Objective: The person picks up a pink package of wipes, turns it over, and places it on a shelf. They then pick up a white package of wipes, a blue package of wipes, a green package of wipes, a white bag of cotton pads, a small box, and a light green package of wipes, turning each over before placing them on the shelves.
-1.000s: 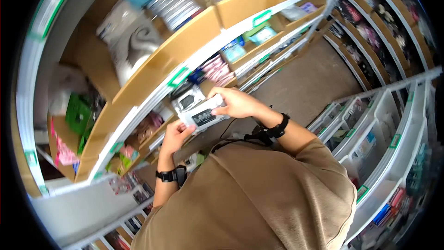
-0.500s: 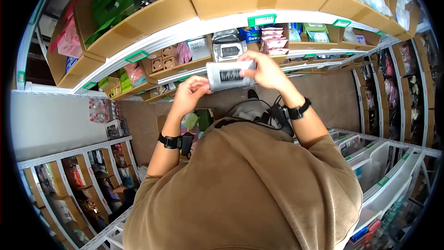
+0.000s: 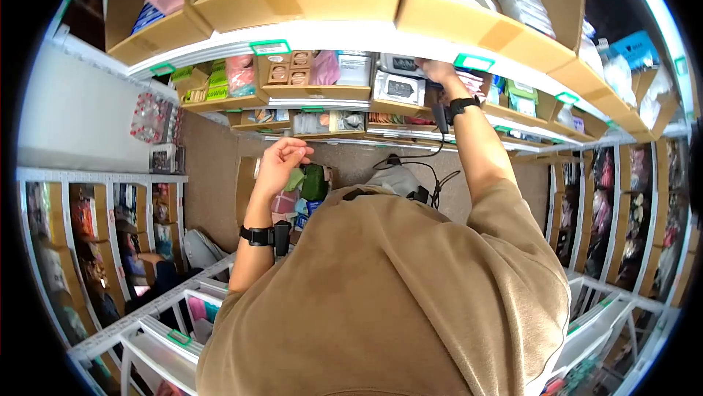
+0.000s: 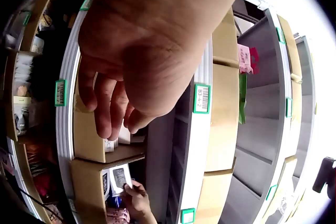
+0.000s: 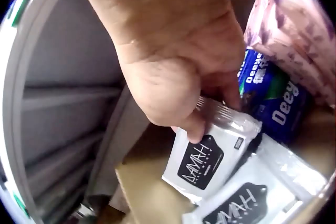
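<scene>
A white packet with a black label (image 5: 202, 158) is pinched at its crimped end by the right hand (image 5: 173, 71), thumb on the label side. It is inside a cardboard box, beside a second similar packet (image 5: 252, 195). From the head view, the right hand (image 3: 441, 74) reaches into the box under the upper shelf, with the packet (image 3: 401, 65) at its fingers. The left hand (image 3: 277, 167) is raised in front of the shelves, fingers loosely bent and holding nothing; in the left wrist view this hand (image 4: 142, 56) hangs before the boxes.
Blue packs (image 5: 278, 98) and a pink patterned pack (image 5: 296, 29) lie beside the packets. Cardboard boxes (image 3: 315, 92) line the shelf, with a shelf edge (image 3: 329, 36) above them. A box of packs (image 3: 315, 182) stands on the floor near a cable (image 3: 438, 187). Another person's arm (image 3: 150, 257) shows at left.
The right hand has carried the packet away from the left hand and into the shelf box. The left hand has let go of the packet and moved slightly down and left.
</scene>
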`<action>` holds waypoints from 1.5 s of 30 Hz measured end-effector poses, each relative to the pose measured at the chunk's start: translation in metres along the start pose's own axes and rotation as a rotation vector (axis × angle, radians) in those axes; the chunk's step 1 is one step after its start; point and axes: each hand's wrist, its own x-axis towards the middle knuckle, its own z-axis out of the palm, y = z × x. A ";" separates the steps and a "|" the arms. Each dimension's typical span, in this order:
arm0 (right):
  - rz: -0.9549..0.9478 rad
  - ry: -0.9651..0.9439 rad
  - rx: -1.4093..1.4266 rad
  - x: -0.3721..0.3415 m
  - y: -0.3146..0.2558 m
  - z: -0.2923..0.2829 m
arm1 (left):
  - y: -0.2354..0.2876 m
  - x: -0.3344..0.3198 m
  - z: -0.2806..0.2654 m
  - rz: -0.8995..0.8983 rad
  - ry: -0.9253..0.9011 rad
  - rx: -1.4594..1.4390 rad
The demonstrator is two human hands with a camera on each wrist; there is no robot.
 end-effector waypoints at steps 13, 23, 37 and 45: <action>-0.166 -0.065 -0.237 0.018 0.053 0.065 | -0.040 -0.022 -0.008 0.085 0.257 -0.065; -0.433 -0.317 -0.036 -0.037 -0.160 0.009 | -0.016 -0.022 0.032 -0.070 0.498 0.054; -0.503 -0.716 0.244 -0.057 -0.279 0.061 | -0.086 -0.112 -0.008 -0.112 0.713 -0.156; -0.589 -0.981 0.259 -0.087 -0.342 0.180 | -0.173 -0.132 -0.054 -0.208 0.940 -0.334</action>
